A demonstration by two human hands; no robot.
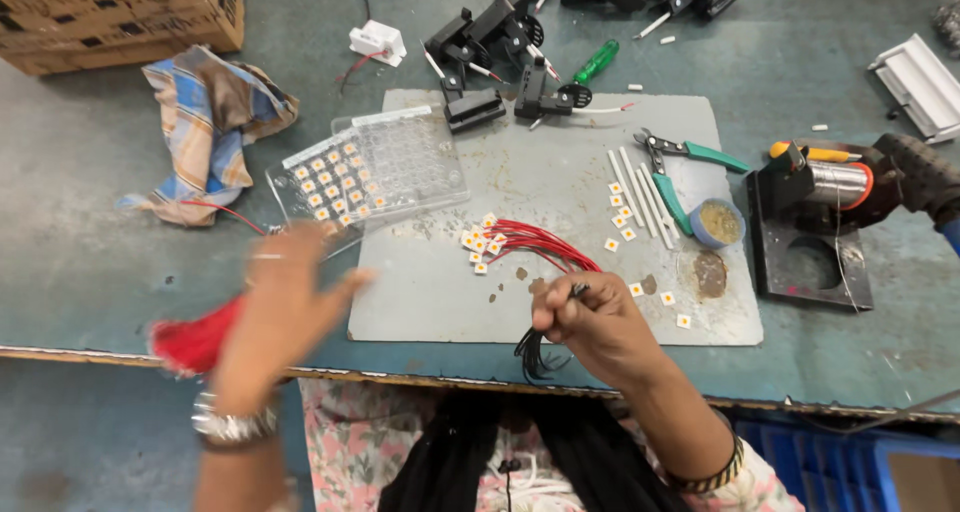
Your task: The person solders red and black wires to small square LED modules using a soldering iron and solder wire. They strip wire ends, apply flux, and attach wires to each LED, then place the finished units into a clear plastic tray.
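Currently right hand [590, 322] pinching black wire bundle [535, 352], hanging downward toward table edge [400, 377]

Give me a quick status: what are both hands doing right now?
Left hand open, blurred, above red wire bundle. Right hand shut on black wires. Red-wired white chips lie between on grey mat.

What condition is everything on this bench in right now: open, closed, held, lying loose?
Right hand: closed, pinching black wires.
Left hand: open, blurred, beside red wire bundle.
Red wires: fanned on the mat, small white squares at their ends.
Clear tray: partly filled.
Green pliers: lying open.
Cloth: crumpled.
Small blue pot: uncovered.
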